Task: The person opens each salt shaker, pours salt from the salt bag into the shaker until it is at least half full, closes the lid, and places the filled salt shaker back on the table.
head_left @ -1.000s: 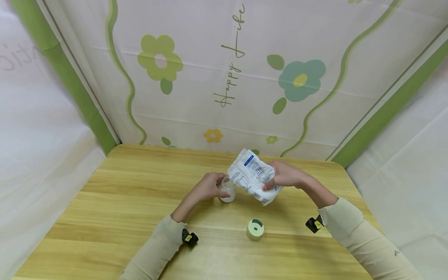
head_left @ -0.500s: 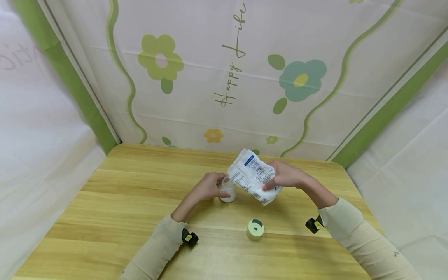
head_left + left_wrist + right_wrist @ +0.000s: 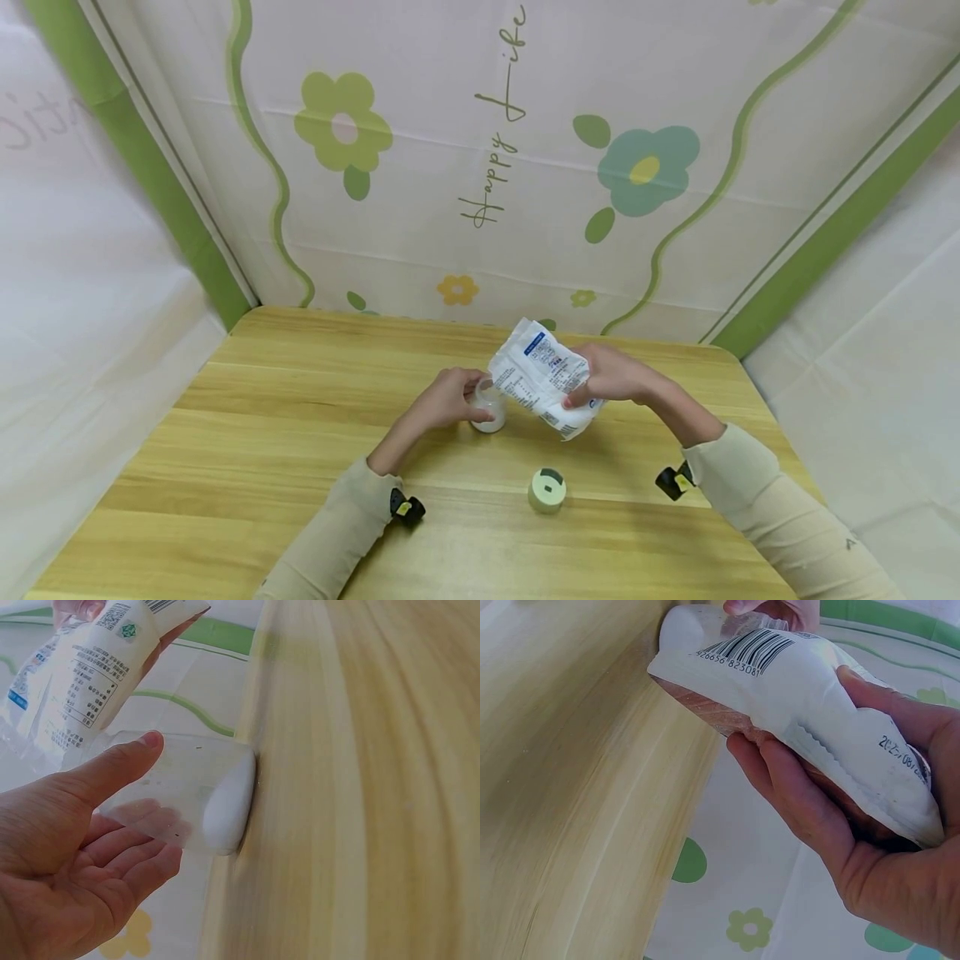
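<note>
My left hand (image 3: 444, 400) holds a clear jar (image 3: 491, 407) standing upright on the table, thumb on one side and fingers on the other. White powder (image 3: 229, 804) lies heaped toward one side of the jar's bottom in the left wrist view. My right hand (image 3: 617, 372) grips a white printed plastic packet (image 3: 538, 377), thumb on top and fingers beneath. The packet is tilted, its upper left end right at the jar's mouth. A barcode (image 3: 746, 651) shows on it in the right wrist view. The packet's opening is hidden.
A pale green round lid (image 3: 547, 492) sits on the wooden table (image 3: 300, 467), nearer to me than the jar. Behind the table's far edge hangs a white cloth (image 3: 420, 183) with flower prints. Similar cloth walls stand at both sides.
</note>
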Motion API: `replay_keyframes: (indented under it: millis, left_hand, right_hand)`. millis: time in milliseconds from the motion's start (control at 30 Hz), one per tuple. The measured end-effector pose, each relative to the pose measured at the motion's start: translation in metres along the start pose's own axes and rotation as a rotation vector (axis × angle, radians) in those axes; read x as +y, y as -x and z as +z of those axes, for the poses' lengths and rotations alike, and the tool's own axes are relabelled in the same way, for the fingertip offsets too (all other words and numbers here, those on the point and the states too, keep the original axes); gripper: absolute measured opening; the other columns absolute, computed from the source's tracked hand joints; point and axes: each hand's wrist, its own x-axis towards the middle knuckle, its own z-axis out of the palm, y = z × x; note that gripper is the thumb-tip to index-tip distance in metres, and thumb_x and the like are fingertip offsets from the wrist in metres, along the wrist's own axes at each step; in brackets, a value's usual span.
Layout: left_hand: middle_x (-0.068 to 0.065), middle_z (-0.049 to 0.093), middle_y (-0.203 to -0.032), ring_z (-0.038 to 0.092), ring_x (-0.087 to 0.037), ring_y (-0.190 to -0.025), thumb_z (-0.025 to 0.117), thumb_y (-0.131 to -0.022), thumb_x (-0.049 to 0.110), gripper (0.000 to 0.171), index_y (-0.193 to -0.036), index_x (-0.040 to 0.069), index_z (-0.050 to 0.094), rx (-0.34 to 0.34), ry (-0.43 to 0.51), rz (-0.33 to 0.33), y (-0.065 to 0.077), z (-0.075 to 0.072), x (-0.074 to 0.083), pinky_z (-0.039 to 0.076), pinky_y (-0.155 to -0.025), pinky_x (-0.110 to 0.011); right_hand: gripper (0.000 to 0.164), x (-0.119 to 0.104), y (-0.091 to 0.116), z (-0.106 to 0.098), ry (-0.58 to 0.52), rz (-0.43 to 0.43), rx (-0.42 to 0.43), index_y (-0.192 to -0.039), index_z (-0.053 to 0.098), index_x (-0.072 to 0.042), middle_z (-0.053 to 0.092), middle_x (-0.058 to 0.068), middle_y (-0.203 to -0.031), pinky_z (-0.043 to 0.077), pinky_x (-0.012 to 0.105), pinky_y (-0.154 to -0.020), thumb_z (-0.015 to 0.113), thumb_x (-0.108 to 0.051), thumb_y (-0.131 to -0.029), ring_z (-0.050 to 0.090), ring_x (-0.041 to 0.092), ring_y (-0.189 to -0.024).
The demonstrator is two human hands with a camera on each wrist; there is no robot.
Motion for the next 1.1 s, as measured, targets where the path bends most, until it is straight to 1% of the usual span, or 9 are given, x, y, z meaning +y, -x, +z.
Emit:
replay_keyframes:
  millis: [167,633,867,1100]
  left_hand:
    - [-0.014,0.071,-0.120,0.068,-0.025,-0.111,0.087,-0.077,0.017,0.052,-0.121,-0.001,0.067,-0.002,0.007,0.003,0.0000,0.0000,-0.0002,0.055,-0.093,-0.040]
    - [-0.015,0.072,-0.119,0.068,-0.026,-0.108,0.087,-0.076,0.017,0.050,-0.119,-0.001,0.067,0.000,0.006,0.005,0.0009,-0.0008,0.0016,0.056,-0.091,-0.040]
    - [-0.015,0.071,-0.120,0.068,-0.027,-0.111,0.087,-0.077,0.017,0.052,-0.120,-0.002,0.067,-0.010,0.008,0.002,0.0008,-0.0011,0.0019,0.056,-0.092,-0.040]
    - [-0.016,0.070,-0.123,0.066,-0.030,-0.116,0.086,-0.078,0.016,0.052,-0.122,-0.002,0.066,-0.012,0.013,-0.004,0.0004,-0.0006,0.0016,0.054,-0.096,-0.042]
  right_hand:
    - [0.042,0.0007,0.0005,-0.0001,0.005,0.001,0.000,-0.108,0.067,0.001,0.073,0.007,-0.091,0.054,0.034,-0.069,0.080,-0.006,-0.069,0.066,0.017,-0.076]
    - [0.040,-0.0009,0.0011,-0.0024,0.020,0.007,0.004,-0.107,0.066,0.001,0.072,0.007,-0.090,0.053,0.033,-0.068,0.080,-0.006,-0.070,0.065,0.017,-0.075]
    - [0.040,-0.0008,0.0007,-0.0021,0.018,0.001,0.005,-0.106,0.067,0.001,0.073,0.007,-0.090,0.053,0.034,-0.069,0.081,-0.005,-0.069,0.066,0.017,-0.075]
    - [0.042,0.0000,0.0006,-0.0023,0.023,-0.004,0.007,-0.108,0.066,0.001,0.072,0.008,-0.091,0.054,0.034,-0.068,0.081,-0.006,-0.069,0.066,0.017,-0.076]
